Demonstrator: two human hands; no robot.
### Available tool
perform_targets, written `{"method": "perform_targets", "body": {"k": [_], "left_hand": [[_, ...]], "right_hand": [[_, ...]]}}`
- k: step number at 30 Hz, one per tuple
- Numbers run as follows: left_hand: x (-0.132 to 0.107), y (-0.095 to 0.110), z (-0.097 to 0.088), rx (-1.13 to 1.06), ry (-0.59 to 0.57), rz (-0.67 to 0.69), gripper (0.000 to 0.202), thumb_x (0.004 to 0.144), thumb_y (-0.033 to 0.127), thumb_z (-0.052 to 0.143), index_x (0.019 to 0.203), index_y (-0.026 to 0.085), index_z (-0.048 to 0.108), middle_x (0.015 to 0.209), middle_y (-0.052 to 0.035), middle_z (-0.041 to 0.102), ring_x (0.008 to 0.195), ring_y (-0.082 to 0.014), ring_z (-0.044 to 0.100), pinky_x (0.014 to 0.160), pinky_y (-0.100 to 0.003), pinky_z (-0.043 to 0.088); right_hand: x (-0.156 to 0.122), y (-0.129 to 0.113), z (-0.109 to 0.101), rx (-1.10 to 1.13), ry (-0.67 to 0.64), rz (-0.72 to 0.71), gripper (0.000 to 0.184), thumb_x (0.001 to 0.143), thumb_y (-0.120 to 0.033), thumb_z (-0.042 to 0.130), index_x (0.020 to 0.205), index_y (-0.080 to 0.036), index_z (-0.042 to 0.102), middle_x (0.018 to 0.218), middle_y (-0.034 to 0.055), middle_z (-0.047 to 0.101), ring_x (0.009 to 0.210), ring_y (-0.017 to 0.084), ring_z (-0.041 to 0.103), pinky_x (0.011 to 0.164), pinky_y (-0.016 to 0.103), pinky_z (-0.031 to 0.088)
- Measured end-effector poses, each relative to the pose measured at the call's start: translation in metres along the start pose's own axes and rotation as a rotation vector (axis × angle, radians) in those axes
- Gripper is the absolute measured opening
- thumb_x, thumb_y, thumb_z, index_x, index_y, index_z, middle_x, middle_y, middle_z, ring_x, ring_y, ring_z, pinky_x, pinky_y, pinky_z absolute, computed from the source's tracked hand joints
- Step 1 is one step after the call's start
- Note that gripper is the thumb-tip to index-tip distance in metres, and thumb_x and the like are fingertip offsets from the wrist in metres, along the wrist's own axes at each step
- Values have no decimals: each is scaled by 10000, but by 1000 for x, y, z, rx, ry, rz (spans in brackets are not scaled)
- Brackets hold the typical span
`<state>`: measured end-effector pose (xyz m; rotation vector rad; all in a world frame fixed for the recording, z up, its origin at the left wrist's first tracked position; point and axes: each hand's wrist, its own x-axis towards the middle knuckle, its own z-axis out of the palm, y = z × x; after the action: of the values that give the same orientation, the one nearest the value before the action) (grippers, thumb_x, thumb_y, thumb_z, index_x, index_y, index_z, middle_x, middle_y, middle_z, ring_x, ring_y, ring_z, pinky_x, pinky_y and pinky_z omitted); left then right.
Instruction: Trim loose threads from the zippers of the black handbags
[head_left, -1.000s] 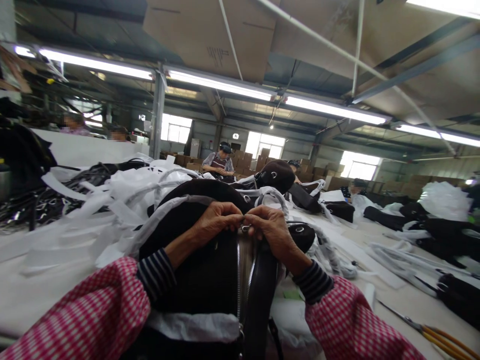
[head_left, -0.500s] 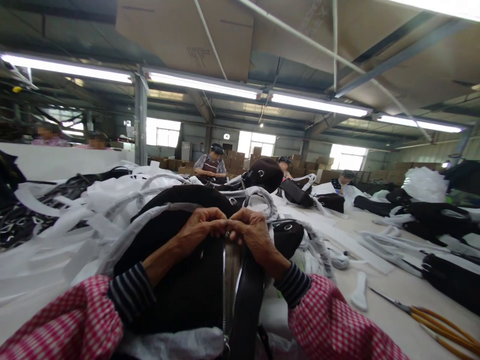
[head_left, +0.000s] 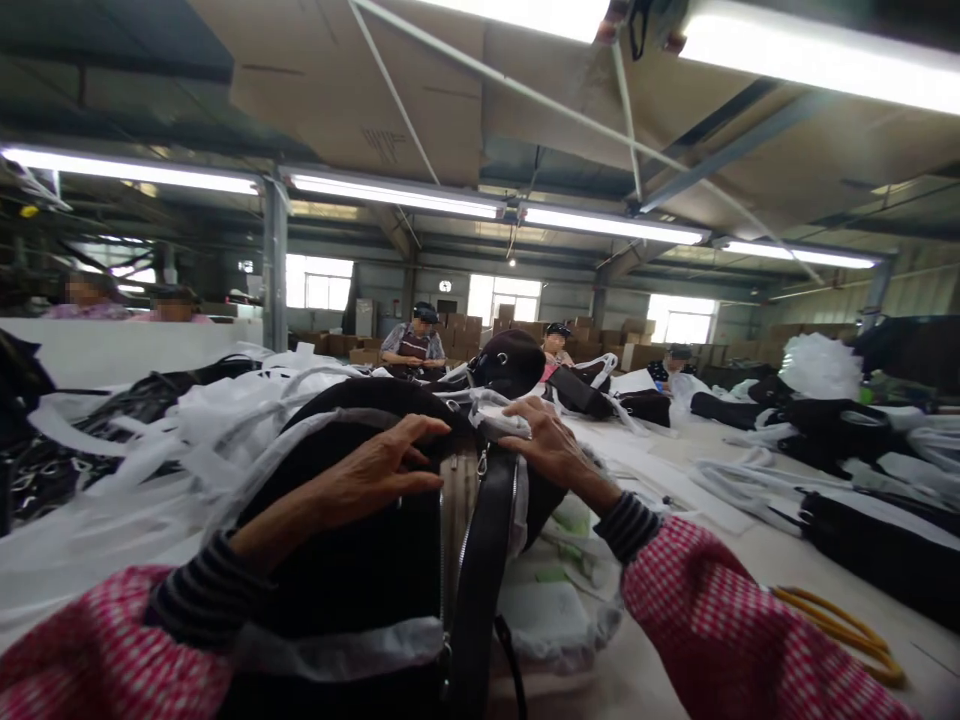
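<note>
A black bag (head_left: 352,570) with a silver zipper (head_left: 442,560) lies in front of me, its grey-brown zipper strip running down the middle. My left hand (head_left: 375,465) is on the bag's upper left, fingers apart, the fingertips near the top end of the strip. On the other side, my right hand (head_left: 555,445) has its thumb and forefinger apart beside a white-wrapped handle (head_left: 495,420); whether they touch it I cannot tell. A zipper pull (head_left: 482,462) hangs between the hands, and another pull (head_left: 447,650) shows low on the bag.
Yellow-handled scissors (head_left: 840,625) lie at right, partly behind my sleeve. White wrapping strips (head_left: 202,400) and black straps (head_left: 45,440) pile up at left. More black bags (head_left: 877,540) lie along the table (head_left: 675,545). Several people sit farther back, one person (head_left: 412,340) near stacked cartons.
My hands were together, pinching at the top of the zipper; now they are apart with the fingers spread. The right hand moved right, toward the wrapped handle, and the view shifted slightly.
</note>
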<state>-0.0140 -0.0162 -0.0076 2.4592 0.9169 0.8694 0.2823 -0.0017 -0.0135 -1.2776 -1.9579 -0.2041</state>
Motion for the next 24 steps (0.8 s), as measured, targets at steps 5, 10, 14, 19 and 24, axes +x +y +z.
{"method": "perform_targets", "body": {"k": [5,10,14,19,24], "left_hand": [[-53,4,-11,565,-111,2,309,966,412,609,1265,346,655,1291,-15,681,1141,-268,639,987,-417,457],[-70,-14,4,671,-47,14,364,1000,369,576,1363,370,611,1440,-19,639,1301,-259,591,1051,-424,433],[-70,-16,15,732,-2,26,379,990,314,596,1366,361,615,1476,-19,620,1327,-259,591,1060,-436,444],[-71,-8,19,768,-2,19,394,984,291,604,1377,326,614,1493,-39,606,1359,-278,571,1093,-468,448],[-71,-7,20,776,-28,-4,395,997,297,590,1391,319,601,1516,-48,586,1394,-281,542,1129,-497,428]], "right_hand": [[13,10,7,-132,-143,43,376,821,-256,693,1194,-230,652,1098,47,663,976,240,570,841,342,421],[7,-15,2,-131,141,-12,131,835,-179,649,965,-182,663,999,53,654,947,221,576,802,322,443],[-23,-39,-4,-176,250,-256,112,934,-145,608,1000,-202,679,1069,92,663,1058,249,555,879,357,483],[-24,-51,-3,-440,79,-582,228,987,-96,529,1110,-172,706,1209,130,679,1112,268,537,856,382,458],[10,-61,-13,-500,284,-508,261,1020,-113,476,1154,-157,696,1229,147,664,1135,286,506,859,392,432]]}}
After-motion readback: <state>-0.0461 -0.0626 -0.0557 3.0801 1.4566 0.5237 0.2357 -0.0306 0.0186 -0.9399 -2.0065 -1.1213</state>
